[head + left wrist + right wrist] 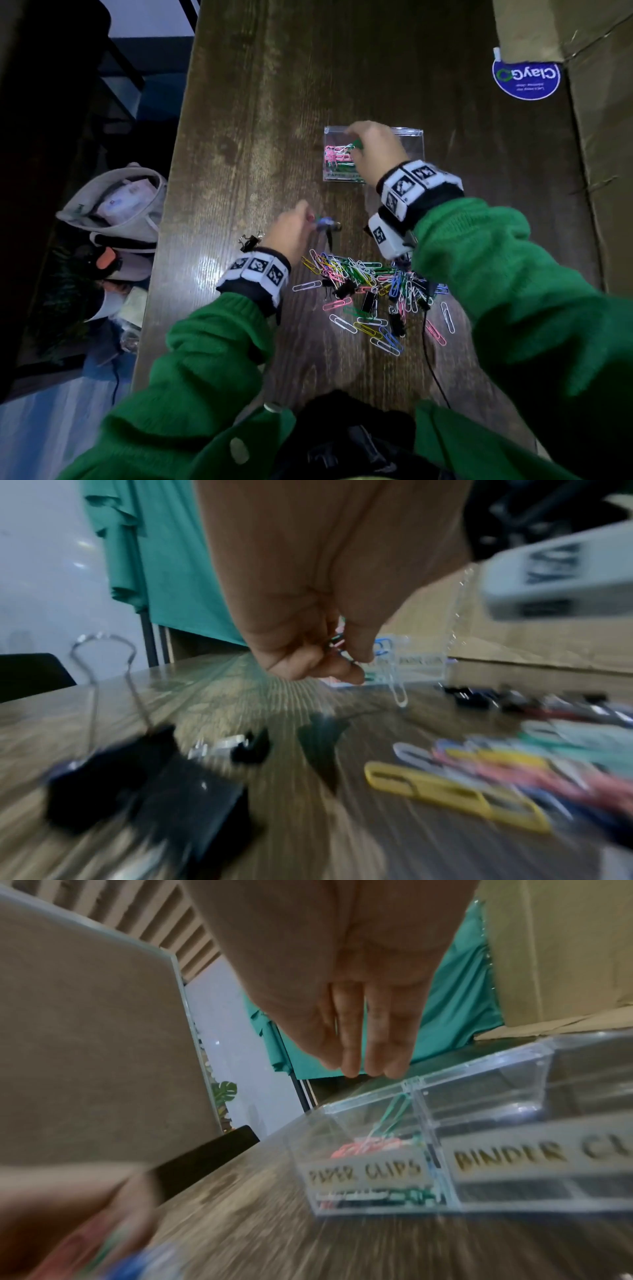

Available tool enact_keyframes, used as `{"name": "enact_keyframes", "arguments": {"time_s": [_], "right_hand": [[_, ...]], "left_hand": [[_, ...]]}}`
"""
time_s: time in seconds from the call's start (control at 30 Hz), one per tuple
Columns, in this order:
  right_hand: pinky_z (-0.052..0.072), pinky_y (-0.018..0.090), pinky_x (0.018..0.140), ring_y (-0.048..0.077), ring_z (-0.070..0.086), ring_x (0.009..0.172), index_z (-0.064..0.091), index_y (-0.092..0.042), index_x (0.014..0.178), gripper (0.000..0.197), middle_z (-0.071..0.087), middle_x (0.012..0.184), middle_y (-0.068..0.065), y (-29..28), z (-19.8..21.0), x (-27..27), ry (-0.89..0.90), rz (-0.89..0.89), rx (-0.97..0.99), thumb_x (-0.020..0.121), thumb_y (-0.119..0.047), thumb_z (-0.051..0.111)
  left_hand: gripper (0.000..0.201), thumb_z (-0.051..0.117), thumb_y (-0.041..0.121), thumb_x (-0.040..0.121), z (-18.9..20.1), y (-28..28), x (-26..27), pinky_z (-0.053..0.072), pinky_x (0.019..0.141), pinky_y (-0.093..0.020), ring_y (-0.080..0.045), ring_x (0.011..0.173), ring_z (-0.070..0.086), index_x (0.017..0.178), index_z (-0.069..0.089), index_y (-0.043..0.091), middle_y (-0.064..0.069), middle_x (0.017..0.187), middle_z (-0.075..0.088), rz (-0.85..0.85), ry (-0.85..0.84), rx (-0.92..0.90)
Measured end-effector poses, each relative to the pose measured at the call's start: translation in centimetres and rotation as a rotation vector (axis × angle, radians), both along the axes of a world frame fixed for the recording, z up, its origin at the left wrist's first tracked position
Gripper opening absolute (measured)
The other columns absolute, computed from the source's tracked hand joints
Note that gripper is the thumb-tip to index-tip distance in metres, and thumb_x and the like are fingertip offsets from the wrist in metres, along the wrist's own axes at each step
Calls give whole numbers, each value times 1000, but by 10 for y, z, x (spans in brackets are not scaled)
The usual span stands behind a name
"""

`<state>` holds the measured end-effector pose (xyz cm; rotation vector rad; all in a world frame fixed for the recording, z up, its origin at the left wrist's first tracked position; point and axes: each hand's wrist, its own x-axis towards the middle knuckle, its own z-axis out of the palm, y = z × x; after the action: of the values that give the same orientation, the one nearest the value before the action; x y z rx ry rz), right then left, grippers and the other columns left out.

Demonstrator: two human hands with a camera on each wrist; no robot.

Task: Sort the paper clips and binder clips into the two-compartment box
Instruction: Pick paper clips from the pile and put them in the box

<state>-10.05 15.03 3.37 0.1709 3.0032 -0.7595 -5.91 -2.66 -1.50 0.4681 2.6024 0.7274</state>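
The clear two-compartment box (pixel 409 132) sits at twelve o'clock from the loose pile of clips (pixel 373 294), far enough up the counter (pixel 239 102) that each hand can reach it without sweeping the heap. Its left half, labelled for paper clips, already holds a pink, white and green cluster (pixel 337 154); the binder half looks empty. The right hand (pixel 376 150) hovers over the paper-clip side with fingers (pixel 373 1031) straight and close together, pointing down; a green clip (pixel 394 1110) appears to be dropping in. The left hand (pixel 291 229), at ten o'clock from the pile, pinches a small bunch of coloured clips (pixel 380 647), probably next for that same side. A black binder clip (pixel 250 241) lies just beside its wrist, likely set apart for the other compartment.
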Motion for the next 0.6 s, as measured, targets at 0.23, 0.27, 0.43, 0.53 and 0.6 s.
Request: {"name": "enact_keyframes", "arguments": {"time_s": [0.23, 0.27, 0.43, 0.53, 0.6], "right_hand": [[46, 41, 96, 30, 49, 116, 57, -3, 117, 40, 56, 124, 14, -22, -49, 82, -241, 232, 49, 83, 10, 41], [45, 41, 98, 29, 45, 121, 51, -4, 127, 47, 51, 132, 12, -23, -54, 87, -274, 277, 88, 83, 10, 43], [39, 36, 103, 22, 32, 135, 36, -17, 143, 60, 33, 152, -3, -23, -57, 92, -291, 322, 87, 88, 4, 43], [42, 38, 103, 25, 36, 130, 44, -9, 137, 54, 40, 146, 7, -23, -58, 97, -316, 308, 115, 85, 7, 47], [44, 42, 100, 28, 41, 121, 53, 3, 124, 39, 49, 131, 14, -20, -58, 102, -319, 289, 107, 85, 6, 48]], "left_hand": [[20, 49, 14, 93, 43, 46, -68, 44, 83, -37, -32, 102, 59, 109, 53, 3, -19, 111, 64, -4, 176, 65], [21, 49, 14, 92, 44, 57, -77, 44, 85, -37, -33, 105, 58, 110, 53, 4, -20, 113, 63, -40, 178, 28], [34, 56, 19, 90, 32, 89, -100, 41, 97, -40, -34, 118, 49, 121, 53, 5, -19, 125, 58, -199, 145, -149], [39, 56, 17, 90, 27, 87, -94, 36, 104, -41, -33, 123, 44, 126, 50, 3, -18, 132, 53, -254, 201, -174], [33, 52, 10, 91, 28, 77, -84, 34, 105, -39, -32, 123, 43, 123, 53, 6, -16, 132, 52, -241, 263, -105]]}}
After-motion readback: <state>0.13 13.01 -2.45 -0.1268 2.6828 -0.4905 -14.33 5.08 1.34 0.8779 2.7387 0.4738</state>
